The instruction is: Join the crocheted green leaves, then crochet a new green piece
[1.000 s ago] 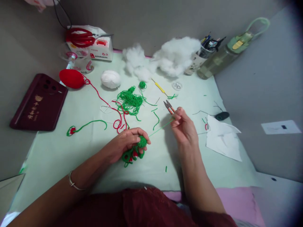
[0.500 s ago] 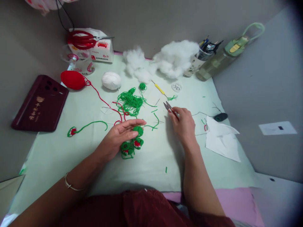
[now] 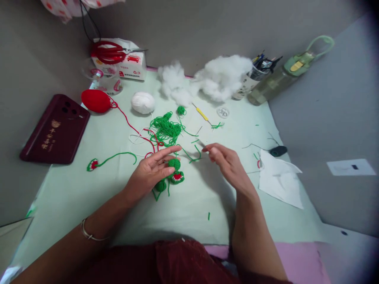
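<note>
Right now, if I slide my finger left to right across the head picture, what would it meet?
Dark red rectangular phone → red oval yarn ball → white oval yarn ball → round green crocheted ball at the left hand → yellow-handled metal crochet hook → right hand → tall translucent green bottle.

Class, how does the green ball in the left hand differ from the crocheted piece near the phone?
The green ball looks all green; the crocheted piece shows red, white and green. The ball looks round, the piece wedge-like. The ball is in the left hand; the piece lies on the table. Both show green.
</note>
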Demonstrator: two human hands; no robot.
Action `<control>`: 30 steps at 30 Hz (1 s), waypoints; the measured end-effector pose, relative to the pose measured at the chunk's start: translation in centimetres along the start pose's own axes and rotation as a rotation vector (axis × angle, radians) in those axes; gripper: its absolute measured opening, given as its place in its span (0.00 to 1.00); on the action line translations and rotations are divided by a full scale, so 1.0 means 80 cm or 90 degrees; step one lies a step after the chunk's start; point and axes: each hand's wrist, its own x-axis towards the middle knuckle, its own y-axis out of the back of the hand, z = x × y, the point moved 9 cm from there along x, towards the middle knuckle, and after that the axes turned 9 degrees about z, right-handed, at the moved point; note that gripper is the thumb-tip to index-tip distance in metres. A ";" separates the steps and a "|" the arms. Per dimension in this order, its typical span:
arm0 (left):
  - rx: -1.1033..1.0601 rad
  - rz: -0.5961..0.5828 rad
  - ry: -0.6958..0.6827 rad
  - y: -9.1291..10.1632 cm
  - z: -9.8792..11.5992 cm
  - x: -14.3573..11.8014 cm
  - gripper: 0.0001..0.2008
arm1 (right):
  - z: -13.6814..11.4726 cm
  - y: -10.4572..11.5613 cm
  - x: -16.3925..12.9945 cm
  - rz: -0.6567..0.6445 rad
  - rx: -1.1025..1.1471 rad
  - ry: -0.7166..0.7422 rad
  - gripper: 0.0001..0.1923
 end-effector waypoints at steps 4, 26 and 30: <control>0.008 -0.016 0.011 -0.001 -0.004 0.001 0.27 | -0.016 -0.043 -0.017 -0.151 0.015 -0.001 0.17; 0.019 -0.087 0.046 -0.013 -0.019 -0.001 0.29 | -0.016 -0.052 -0.023 -0.174 -0.055 -0.014 0.19; 0.026 -0.058 0.024 -0.006 -0.013 0.002 0.27 | -0.001 -0.016 -0.008 -0.057 -0.028 -0.053 0.20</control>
